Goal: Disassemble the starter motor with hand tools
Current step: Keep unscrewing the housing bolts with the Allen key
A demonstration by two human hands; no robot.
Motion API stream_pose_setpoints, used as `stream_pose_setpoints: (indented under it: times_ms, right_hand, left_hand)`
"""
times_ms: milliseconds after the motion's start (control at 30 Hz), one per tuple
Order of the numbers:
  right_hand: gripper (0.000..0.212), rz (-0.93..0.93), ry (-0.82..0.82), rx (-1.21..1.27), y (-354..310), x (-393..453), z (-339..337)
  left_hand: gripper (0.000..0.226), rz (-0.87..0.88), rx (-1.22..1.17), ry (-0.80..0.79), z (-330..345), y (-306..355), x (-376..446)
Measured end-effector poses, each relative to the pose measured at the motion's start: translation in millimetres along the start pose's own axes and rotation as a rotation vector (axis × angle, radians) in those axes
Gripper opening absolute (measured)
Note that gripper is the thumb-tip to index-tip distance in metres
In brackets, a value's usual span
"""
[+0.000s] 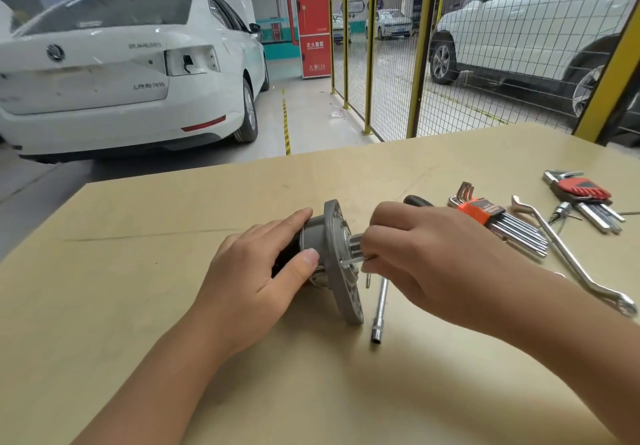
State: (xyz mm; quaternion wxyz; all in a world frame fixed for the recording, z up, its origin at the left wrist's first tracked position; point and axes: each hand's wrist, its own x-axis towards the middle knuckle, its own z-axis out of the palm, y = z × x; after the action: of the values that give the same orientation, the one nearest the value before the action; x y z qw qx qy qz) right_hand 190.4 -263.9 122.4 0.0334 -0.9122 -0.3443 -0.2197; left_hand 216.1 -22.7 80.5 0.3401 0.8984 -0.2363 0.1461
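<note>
The starter motor (325,257) lay on its side near the middle of the desk (138,271), its round grey flange (341,264) standing on edge and facing the right edge, so that the fasteners on that face could be reached from the side. The left hand (256,278) was laid over the dark body behind the flange, fingers (298,223) curled over the top and thumb pressed at the front, seemingly to stop the motor from rolling or turning.

The right hand (422,257) was bunched at the flange face beside the toothed pinion (355,247), its fingers pinched closed on a thin metal shank (351,262) that ran into the flange. This was probably a key or driver on a bolt, though the hand hid its other end.

Just to the near side of the flange a socket extension (379,309) lay flat on the desk, within easy reach. Toward the right edge, well apart from the motor, lay an orange-holdered hex key set (502,219), an offset ring spanner (568,261) and a red-holdered key set (585,195), spread out singly, likely so each could be picked up quickly.

Beyond the far edge stood a white car (121,74) and a yellow mesh fence (391,63).
</note>
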Motion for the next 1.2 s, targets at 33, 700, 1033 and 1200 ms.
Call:
stream_pose_setpoints:
  times_ms: [33,700,1033,1200]
  right_hand:
    - [0.025,0.008,-0.023,0.062,1,-1,0]
    - [0.020,-0.072,0.005,-0.051,2,4,-6]
    - [0.014,0.034,0.009,0.021,-1,-5,2]
    - [0.011,0.080,0.153,-0.123,-2,-4,4]
  left_hand:
    - [0.070,-0.003,0.001,0.002,0,0,0]
    - [0.079,-0.088,0.057,0.008,-2,10,-6]
    - [0.077,-0.077,0.073,-0.038,-6,8,-7]
    - [0.066,-0.061,0.050,0.011,-4,-2,-4]
